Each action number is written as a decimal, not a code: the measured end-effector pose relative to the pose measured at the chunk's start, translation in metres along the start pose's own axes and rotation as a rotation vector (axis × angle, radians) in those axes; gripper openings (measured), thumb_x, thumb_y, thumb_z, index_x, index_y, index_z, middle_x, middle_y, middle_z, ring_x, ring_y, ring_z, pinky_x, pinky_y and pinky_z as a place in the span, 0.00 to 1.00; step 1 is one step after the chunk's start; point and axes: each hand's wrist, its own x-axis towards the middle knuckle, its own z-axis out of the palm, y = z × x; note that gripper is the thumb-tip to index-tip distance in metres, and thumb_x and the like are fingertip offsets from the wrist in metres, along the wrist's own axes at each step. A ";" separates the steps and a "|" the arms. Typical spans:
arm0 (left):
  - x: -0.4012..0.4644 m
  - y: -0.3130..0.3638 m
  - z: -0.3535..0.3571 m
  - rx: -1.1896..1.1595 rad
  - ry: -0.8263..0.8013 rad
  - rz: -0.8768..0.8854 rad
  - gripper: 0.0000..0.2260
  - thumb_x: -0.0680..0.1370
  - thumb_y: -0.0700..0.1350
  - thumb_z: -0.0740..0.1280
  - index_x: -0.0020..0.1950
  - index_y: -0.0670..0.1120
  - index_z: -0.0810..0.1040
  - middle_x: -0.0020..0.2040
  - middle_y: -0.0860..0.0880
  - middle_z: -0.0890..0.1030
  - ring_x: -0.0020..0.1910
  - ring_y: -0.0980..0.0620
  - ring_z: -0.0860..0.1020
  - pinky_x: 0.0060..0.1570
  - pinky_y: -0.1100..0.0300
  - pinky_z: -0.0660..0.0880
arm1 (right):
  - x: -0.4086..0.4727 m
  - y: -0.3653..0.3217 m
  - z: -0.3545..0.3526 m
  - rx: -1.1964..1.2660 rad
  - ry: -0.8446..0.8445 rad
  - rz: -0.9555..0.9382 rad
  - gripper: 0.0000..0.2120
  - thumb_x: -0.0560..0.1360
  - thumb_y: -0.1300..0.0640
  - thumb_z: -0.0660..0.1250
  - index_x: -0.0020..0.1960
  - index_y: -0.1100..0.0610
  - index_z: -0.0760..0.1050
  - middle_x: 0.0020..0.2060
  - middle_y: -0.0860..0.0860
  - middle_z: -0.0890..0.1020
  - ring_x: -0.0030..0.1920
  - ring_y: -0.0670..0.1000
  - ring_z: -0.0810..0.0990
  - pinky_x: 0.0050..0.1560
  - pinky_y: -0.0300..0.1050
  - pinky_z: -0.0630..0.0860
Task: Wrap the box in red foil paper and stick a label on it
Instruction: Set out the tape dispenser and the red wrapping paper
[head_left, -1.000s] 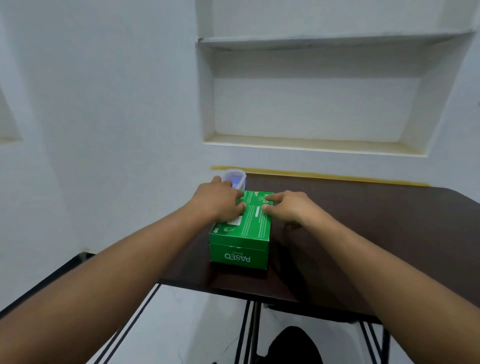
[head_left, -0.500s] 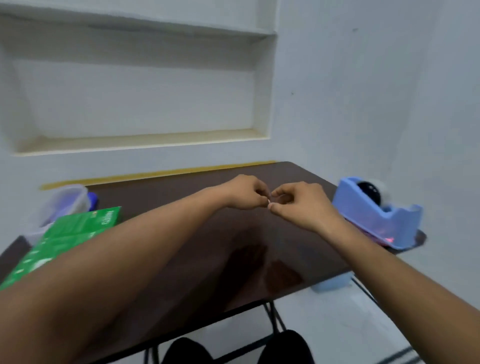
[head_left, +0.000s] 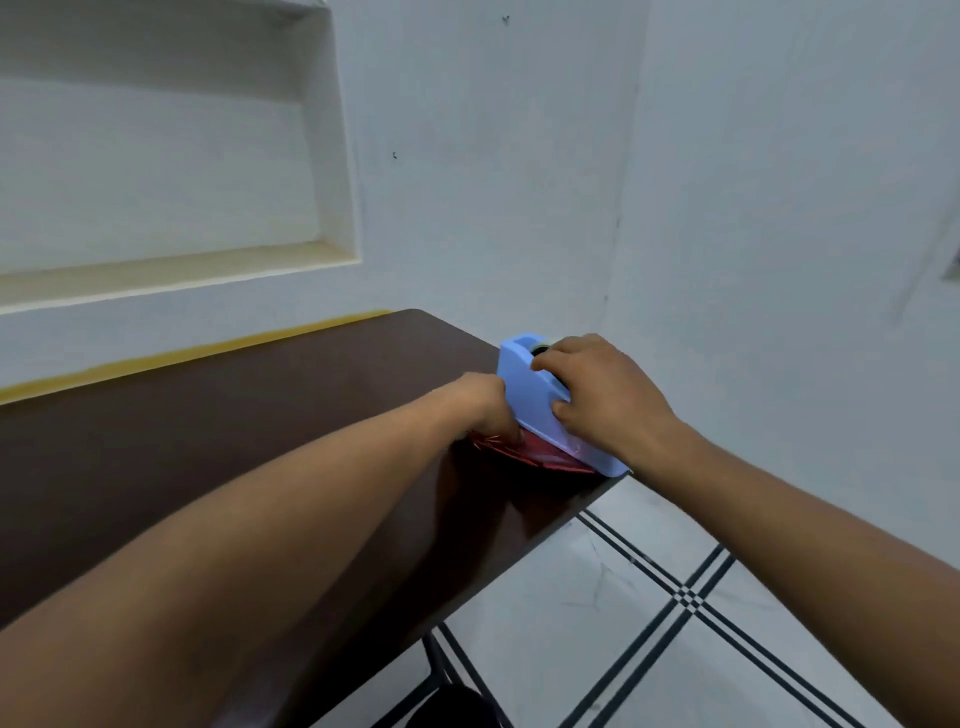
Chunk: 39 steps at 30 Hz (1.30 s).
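Head view, down along both forearms to the far right corner of a dark brown counter (head_left: 234, 426). Light blue tape dispenser (head_left: 524, 395) at that corner, close to the right edge, tilted with its near end low. Right hand (head_left: 602, 400) laid over the top of the dispenser, fingers curled onto the roll and upper rim, thumb pressed to the blue side wall. Red foil paper (head_left: 535, 457) flat on the counter under and just in front of the dispenser, a crinkled red strip showing along its lower edge, running toward the near right edge. Left hand (head_left: 480, 410) beside the dispenser's left wall, fingers bent down onto the left end of the foil; pinching it or only pressing on it, cannot tell. Box out of view. Beyond the counter's back edge a yellow strip (head_left: 208, 353) along the white wall, with a recessed wall niche (head_left: 156, 171) above. Off the right edge, white floor tiles (head_left: 675, 623) with dark crossing lines.
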 end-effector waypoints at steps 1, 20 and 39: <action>0.002 0.000 -0.003 0.014 -0.011 -0.009 0.17 0.77 0.59 0.73 0.46 0.47 0.73 0.43 0.49 0.76 0.37 0.50 0.75 0.42 0.56 0.72 | 0.004 0.004 0.001 -0.041 0.015 -0.016 0.26 0.74 0.61 0.69 0.71 0.50 0.76 0.65 0.47 0.78 0.63 0.54 0.71 0.53 0.48 0.74; -0.002 0.001 0.002 -0.113 0.067 0.111 0.15 0.76 0.52 0.76 0.56 0.43 0.83 0.56 0.44 0.84 0.57 0.44 0.81 0.58 0.51 0.79 | 0.036 0.017 -0.002 0.226 -0.247 0.275 0.46 0.61 0.47 0.80 0.73 0.32 0.62 0.55 0.50 0.77 0.49 0.54 0.78 0.36 0.43 0.73; -0.165 -0.258 -0.083 -0.004 0.781 -0.394 0.06 0.80 0.43 0.61 0.55 0.42 0.74 0.51 0.39 0.78 0.46 0.37 0.76 0.44 0.47 0.76 | 0.110 -0.149 0.004 0.394 -0.172 0.090 0.45 0.61 0.49 0.82 0.74 0.42 0.66 0.58 0.53 0.75 0.52 0.58 0.77 0.47 0.50 0.79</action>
